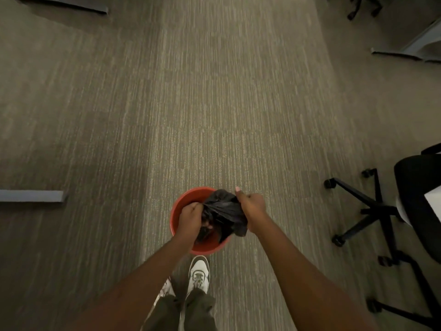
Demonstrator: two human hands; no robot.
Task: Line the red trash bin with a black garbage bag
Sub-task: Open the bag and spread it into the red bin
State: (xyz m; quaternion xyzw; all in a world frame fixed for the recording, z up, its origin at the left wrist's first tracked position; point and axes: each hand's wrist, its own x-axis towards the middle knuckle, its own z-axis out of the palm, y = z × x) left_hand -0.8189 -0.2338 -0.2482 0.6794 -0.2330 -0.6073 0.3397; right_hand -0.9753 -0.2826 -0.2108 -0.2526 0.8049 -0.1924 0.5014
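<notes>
A round red trash bin [177,209] stands on the carpet just in front of my feet. A crumpled black garbage bag [223,207] is stretched over its opening, part of it hanging down inside. My left hand [189,217] grips the bag's left edge over the middle of the bin. At the bin's right rim, my right hand [250,205] clutches the bag's right edge and pulls it taut. The bin's bottom is mostly hidden by the bag and my hands.
A black office chair [381,209] on a wheeled star base stands close on the right. Another chair base [360,7] sits at the top right. Grey desk feet [32,195] lie on the left. My white shoe [199,273] is right behind the bin.
</notes>
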